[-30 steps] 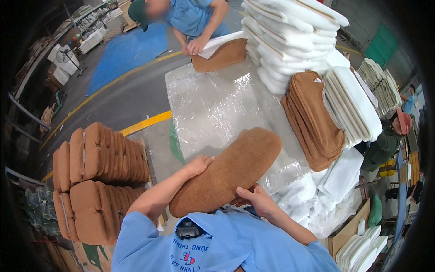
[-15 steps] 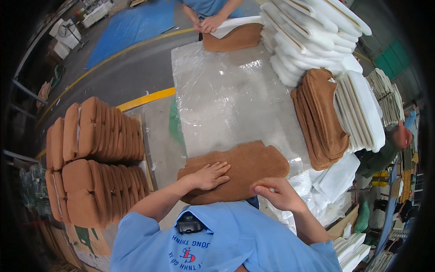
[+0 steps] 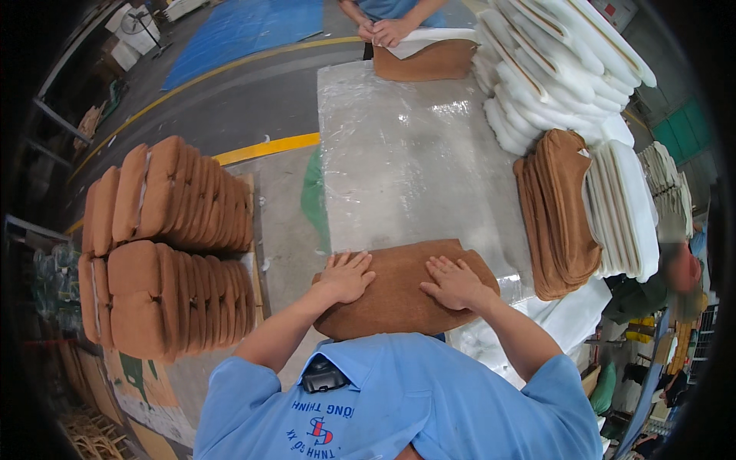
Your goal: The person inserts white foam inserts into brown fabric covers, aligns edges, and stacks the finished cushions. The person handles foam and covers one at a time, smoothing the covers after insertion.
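Observation:
A brown fabric cushion cover [image 3: 399, 295] lies across the near edge of the plastic-covered table [image 3: 399, 176], right against my body. My left hand [image 3: 347, 277] rests flat on its left part, fingers spread. On its right part my right hand [image 3: 454, 284] also lies flat with the fingers apart. Whether the cover has padding inside is hidden. To the right, on the table's edge, stands a stack of brown covers [image 3: 553, 218], with a stack of white pads [image 3: 619, 207] beside it.
At the far edge a co-worker's hands [image 3: 387, 32] hold a brown cover with white padding [image 3: 425, 60]. Thick white padding [image 3: 556, 65] is piled high at the far right. Rows of brown cushions [image 3: 172, 253] stand on a pallet at the left.
My right hand has opened from a closed pose and moved forward onto the cover. My left hand has shifted slightly forward and left over the cover.

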The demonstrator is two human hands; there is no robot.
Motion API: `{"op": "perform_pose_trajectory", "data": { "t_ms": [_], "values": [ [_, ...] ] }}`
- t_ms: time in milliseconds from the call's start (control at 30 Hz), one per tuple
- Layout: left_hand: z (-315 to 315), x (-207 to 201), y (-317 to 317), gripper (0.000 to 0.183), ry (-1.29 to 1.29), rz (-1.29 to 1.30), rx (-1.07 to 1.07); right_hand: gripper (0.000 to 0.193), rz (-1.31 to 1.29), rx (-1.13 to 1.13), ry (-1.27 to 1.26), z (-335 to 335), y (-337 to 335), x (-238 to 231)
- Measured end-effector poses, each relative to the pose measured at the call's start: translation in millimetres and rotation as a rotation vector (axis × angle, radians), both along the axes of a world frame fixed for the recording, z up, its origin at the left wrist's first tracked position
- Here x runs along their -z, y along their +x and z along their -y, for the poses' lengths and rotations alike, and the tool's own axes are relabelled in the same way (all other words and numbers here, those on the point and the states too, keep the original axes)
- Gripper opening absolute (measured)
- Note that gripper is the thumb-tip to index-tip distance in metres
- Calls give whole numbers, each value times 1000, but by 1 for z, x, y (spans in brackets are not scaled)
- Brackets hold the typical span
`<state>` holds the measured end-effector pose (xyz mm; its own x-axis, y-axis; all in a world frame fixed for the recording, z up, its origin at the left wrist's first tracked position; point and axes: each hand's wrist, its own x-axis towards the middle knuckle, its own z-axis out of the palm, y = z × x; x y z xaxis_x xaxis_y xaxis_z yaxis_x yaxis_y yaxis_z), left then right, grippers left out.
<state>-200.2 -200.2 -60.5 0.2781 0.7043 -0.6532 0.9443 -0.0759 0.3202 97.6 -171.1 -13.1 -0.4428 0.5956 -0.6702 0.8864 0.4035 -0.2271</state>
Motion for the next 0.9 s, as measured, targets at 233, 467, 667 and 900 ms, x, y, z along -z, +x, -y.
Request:
{"op": "perform_pose_trajectory", "data": {
  "t_ms": [233, 467, 667, 900],
  "values": [
    [-1, -2, -44, 73, 32, -86, -378, 91, 69, 197, 32, -37, 28, 8],
    [26, -6, -98, 105, 28, 292, -703, 131, -143, 538, 20, -42, 86, 13],
    [36, -10, -62, 111, -45, 436, -736, 136, -57, 656, -39, -42, 57, 10],
    [-13, 2, -55, 84, -36, 87, -754, 76, -1, 703, 28, -81, 35, 36]
  ]
}}
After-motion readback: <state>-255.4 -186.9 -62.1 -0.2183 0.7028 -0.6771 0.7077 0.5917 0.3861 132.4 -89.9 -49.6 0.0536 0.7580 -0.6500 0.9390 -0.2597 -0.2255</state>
